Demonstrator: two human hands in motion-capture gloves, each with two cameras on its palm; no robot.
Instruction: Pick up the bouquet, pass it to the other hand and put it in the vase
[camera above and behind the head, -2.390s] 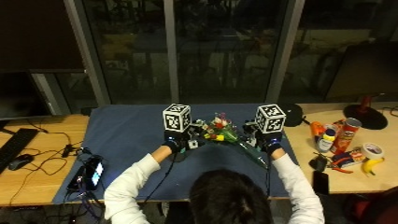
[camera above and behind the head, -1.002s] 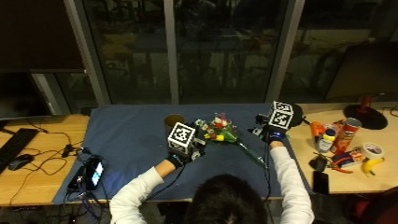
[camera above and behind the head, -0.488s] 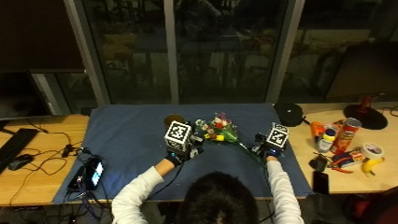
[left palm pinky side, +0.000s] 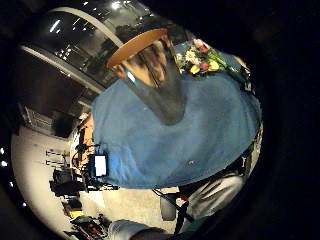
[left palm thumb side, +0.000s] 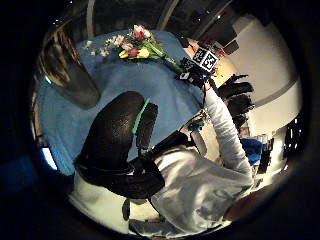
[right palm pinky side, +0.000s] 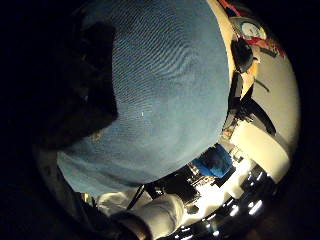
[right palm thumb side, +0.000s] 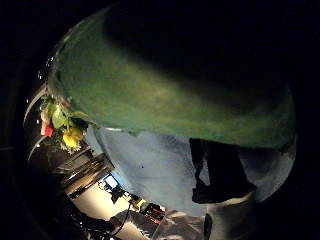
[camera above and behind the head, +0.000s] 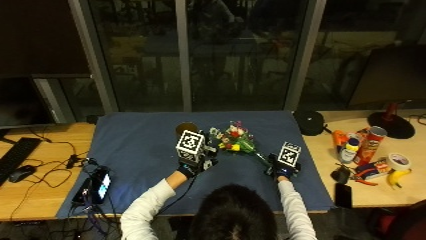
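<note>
A bouquet (camera above and behind the head: 234, 139) of red, yellow and white flowers lies on the blue cloth (camera above and behind the head: 133, 145), its green stems running toward my right hand (camera above and behind the head: 283, 170). That hand is low over the stem end. In the right thumb side palm view the stems (right palm thumb side: 175, 95) fill much of the picture, and the thumb (right palm thumb side: 220, 170) stands apart from them against the cloth. The vase (camera above and behind the head: 185, 128), a tall shiny one with a brownish rim, stands upright just beyond my left hand (camera above and behind the head: 192, 165). The left hand is relaxed and holds nothing; its thumb (left palm thumb side: 120, 130) shows near the vase (left palm thumb side: 65, 70).
A phone (camera above and behind the head: 100, 182) lies at the cloth's left edge, with cables, a mouse (camera above and behind the head: 20, 172) and a keyboard further left. Right of the cloth are a black round object (camera above and behind the head: 309, 122), cans (camera above and behind the head: 369, 145), a tape roll and a banana (camera above and behind the head: 398, 176).
My right hand has come down from above the table to the bouquet's stem end. My left hand has shifted slightly toward the person, in front of the vase.
</note>
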